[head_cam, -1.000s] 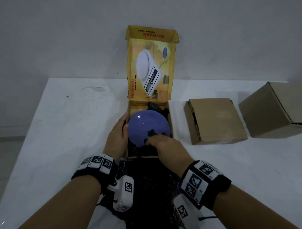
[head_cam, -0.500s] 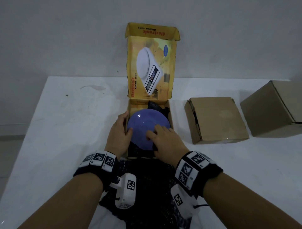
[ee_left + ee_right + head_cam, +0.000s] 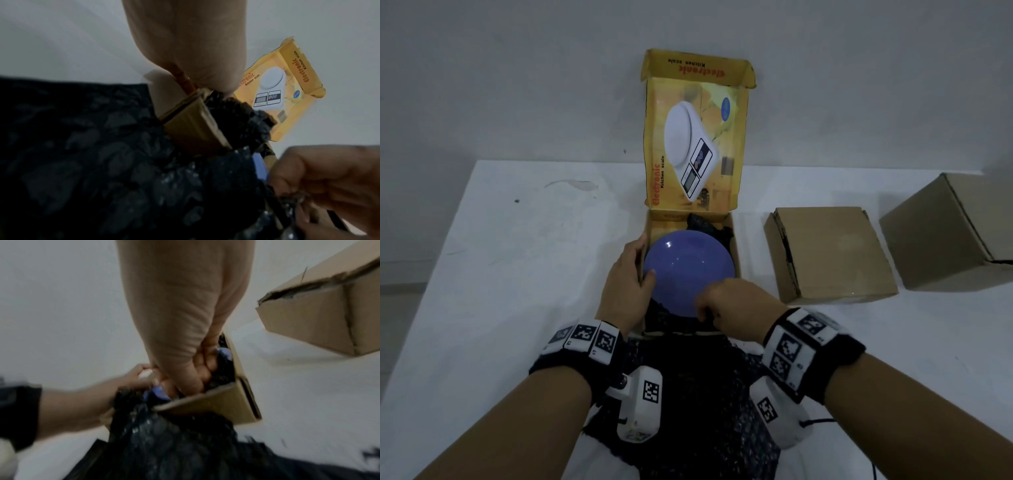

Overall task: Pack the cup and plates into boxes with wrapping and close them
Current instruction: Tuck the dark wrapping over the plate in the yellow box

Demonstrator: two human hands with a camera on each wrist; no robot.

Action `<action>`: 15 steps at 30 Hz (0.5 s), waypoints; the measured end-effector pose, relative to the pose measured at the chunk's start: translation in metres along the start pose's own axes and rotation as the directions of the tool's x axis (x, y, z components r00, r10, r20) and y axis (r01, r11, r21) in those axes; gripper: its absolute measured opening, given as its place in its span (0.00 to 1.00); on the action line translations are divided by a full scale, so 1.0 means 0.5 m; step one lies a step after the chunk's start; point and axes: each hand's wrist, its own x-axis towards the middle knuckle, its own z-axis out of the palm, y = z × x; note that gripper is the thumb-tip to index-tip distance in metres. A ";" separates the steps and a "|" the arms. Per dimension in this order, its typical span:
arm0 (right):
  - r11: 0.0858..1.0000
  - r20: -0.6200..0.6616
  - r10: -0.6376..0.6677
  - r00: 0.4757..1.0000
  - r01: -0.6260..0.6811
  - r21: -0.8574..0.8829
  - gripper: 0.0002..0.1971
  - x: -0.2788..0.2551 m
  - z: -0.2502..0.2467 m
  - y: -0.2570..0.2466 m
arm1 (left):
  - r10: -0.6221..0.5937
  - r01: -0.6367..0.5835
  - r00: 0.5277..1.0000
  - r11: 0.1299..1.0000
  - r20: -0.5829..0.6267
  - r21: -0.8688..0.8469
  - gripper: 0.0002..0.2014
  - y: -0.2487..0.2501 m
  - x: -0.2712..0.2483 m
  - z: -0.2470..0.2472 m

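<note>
A blue plate (image 3: 688,267) lies on black bubble wrap (image 3: 695,394) inside the open yellow kitchen-scale box (image 3: 736,253), whose lid stands upright. The wrap spills out over the box's near wall toward me. My left hand (image 3: 626,277) grips the box's left wall, fingers outside and thumb on the plate's rim. My right hand (image 3: 732,305) is at the plate's near edge with its fingers curled. In the left wrist view that right hand (image 3: 329,186) pinches a fold of the black wrap (image 3: 102,162). In the right wrist view a sliver of the plate (image 3: 158,392) shows by the fingers.
Two shut brown cardboard boxes stand to the right: a flat one (image 3: 832,253) close to the yellow box and a taller one (image 3: 955,233) at the table's right edge. The white table (image 3: 517,274) stretches out bare on the left. A wall rises just behind.
My right hand lay flat on the plate half a second ago; it has drawn back to the near rim and curled onto the wrap. The left hand stays on the box wall.
</note>
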 end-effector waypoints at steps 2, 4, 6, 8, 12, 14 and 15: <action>0.991 -0.044 -0.028 0.999 0.021 -0.133 0.13 0.005 0.014 -0.006 | -0.004 0.004 1.000 1.000 -0.002 0.003 0.32 0.000 0.001 0.001; 0.982 -0.092 -0.037 0.995 0.020 -0.188 0.13 0.003 0.012 -0.001 | 0.001 -0.001 1.000 1.000 -0.004 0.009 0.32 -0.001 0.000 0.000; 0.998 -0.093 0.027 0.995 -0.032 -0.056 0.12 -0.005 -0.002 0.012 | 0.014 -0.014 1.000 1.000 -0.006 -0.006 0.31 -0.004 0.000 -0.001; 0.987 -0.048 0.106 0.993 -0.099 0.128 0.09 -0.015 -0.016 0.022 | 0.022 -0.022 1.000 1.000 -0.006 -0.020 0.32 -0.004 0.001 0.000; 0.980 0.010 0.154 0.988 -0.154 0.127 0.09 -0.009 -0.011 0.015 | 0.019 -0.019 1.000 1.000 -0.009 -0.021 0.32 -0.004 0.002 0.002; 0.986 -0.029 0.158 0.987 -0.156 0.055 0.07 0.001 0.009 0.006 | 0.018 -0.018 1.000 1.000 -0.008 -0.021 0.32 -0.007 0.003 0.002; 0.988 -0.049 0.154 0.987 -0.153 0.027 0.06 0.004 0.018 0.002 | 0.020 -0.021 1.000 1.000 -0.007 -0.022 0.32 -0.008 0.003 0.002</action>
